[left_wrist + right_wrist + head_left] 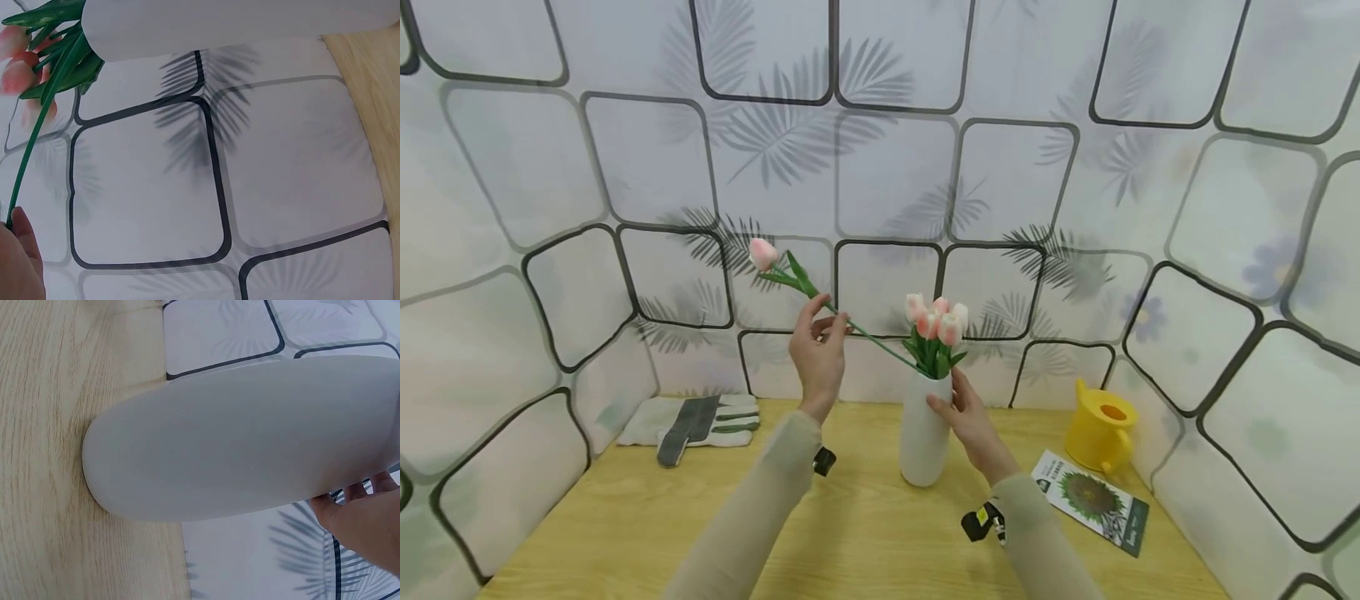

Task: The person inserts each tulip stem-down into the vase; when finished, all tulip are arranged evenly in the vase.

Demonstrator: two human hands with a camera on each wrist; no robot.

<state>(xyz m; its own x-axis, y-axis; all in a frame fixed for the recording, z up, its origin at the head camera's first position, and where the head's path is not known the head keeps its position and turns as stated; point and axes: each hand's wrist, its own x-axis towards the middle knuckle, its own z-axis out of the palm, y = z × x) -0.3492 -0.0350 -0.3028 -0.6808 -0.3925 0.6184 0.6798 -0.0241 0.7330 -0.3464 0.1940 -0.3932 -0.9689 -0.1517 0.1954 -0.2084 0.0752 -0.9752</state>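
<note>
My left hand point(820, 358) pinches the green stem of a single pink tulip point(763, 254), its bloom slanting up to the left. The stem's lower end meets the mouth of a tall white vase point(923, 433); whether it is inside the rim, I cannot tell. Several pink and white tulips point(950, 328) with green leaves stand in the vase. On the vase's upper right side, my right hand point(976, 429) holds it with curled fingers and thumb. In the right wrist view the white vase point(237, 444) stands on the wooden table, fingers along its side.
Grey and white gloves point(700, 421) lie at the back left of the wooden table point(850, 533). At the right stand a yellow watering can point(1093, 437) and, in front of it, a flat packet with a sunflower picture point(1093, 500). Patterned walls point(895, 175) enclose the back and sides.
</note>
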